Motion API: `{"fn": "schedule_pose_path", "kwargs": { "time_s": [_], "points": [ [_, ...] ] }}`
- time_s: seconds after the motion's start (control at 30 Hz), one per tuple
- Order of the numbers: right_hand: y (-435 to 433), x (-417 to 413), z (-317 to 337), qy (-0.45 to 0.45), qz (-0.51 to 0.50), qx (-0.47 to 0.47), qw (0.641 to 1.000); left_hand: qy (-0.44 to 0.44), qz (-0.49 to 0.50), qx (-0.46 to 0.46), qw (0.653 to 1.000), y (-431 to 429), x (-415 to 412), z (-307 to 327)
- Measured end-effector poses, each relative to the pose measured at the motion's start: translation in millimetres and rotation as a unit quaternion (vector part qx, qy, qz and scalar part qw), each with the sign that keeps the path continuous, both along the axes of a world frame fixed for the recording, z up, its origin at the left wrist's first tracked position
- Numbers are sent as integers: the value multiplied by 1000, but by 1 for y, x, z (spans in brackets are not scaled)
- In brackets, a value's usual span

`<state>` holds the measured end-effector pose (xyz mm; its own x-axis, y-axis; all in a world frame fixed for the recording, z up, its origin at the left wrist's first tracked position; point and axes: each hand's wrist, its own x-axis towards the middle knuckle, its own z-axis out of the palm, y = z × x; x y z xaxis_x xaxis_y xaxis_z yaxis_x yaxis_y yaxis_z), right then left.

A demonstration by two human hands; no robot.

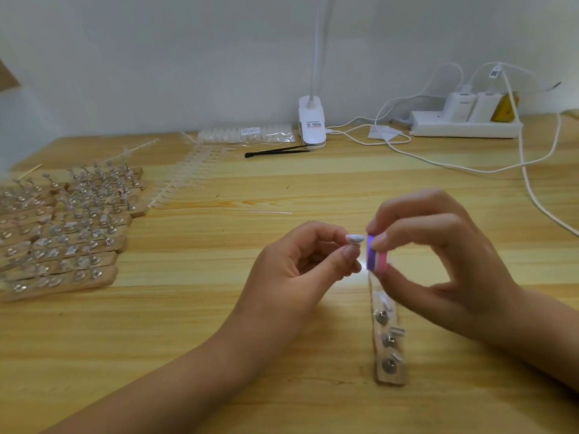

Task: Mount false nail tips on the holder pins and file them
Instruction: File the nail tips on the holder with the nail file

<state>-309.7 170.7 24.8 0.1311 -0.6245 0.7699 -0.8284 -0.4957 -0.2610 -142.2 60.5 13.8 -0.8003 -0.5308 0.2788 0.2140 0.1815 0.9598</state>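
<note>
1. The filing step looks to be in hand: the left hand pinches a pale false nail tip between thumb and forefinger, raised above the wooden table, its free end turned toward the right hand

2. The right hand is closed on a small purple-and-pink buffer block, fingertips on top and thumb beneath, its purple face just beside the tip; whether the two touch cannot be told

3. A wooden holder strip lies on the table below the right hand, with metal pins showing; the held tip is not on it, so mounting seems yet to come for this piece

4. At far left sit many filled holder strips, with racks of unused nail tips beside them, which suggests the batch is well along

5. The next move likely calls for short, light strokes of the block along the tip's edge, with the left pinch firm enough that the thin plastic neither bends nor slips out, then seating it on a free pin
</note>
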Motion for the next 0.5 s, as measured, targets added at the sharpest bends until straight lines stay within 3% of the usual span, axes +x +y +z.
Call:
{"fn": "schedule_pose_path", "kwargs": {
  "time_s": [0.17,0.5],
  "points": [
    [-1,0,1,-51,14,16,998,7,-3,-11,1000,1,1,-1],
    [1,2,2,-7,3,15,1000,4,3,-8,1000,1,-1,1]
  ]
}}
